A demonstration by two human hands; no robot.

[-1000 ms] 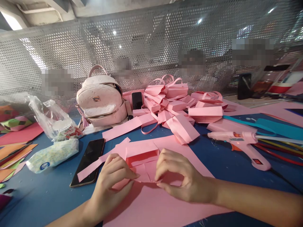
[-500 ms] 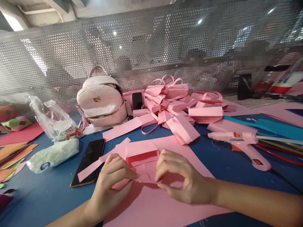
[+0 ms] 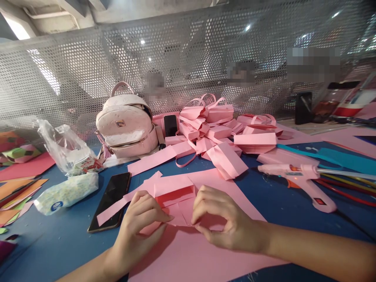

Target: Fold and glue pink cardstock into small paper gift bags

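A small folded pink paper box (image 3: 175,188) lies over a large pink paper sheet (image 3: 188,258), its hollow side facing me. My left hand (image 3: 143,223) pinches the near left edge of the box's flap between thumb and fingers. At the near right edge, my right hand (image 3: 223,221) pinches the same flap with thumb and index finger. The flap has creases between the two hands. Fingers hide parts of both sides of the box. A narrow pink paper strip (image 3: 111,210) crosses a black phone (image 3: 107,203) beside my left hand.
A pile of folded pink paper pieces (image 3: 205,129) stands behind the box. The pink glue gun (image 3: 299,176) lies right, its cord trailing. A backpack (image 3: 126,125), tissue pack (image 3: 69,192) and plastic bag (image 3: 64,145) stand left. A perforated metal panel (image 3: 182,51) runs along the back.
The box has shifted very slightly left and toward me. Both hands keep their pinch on the flap, the right hand moving slightly left with it.
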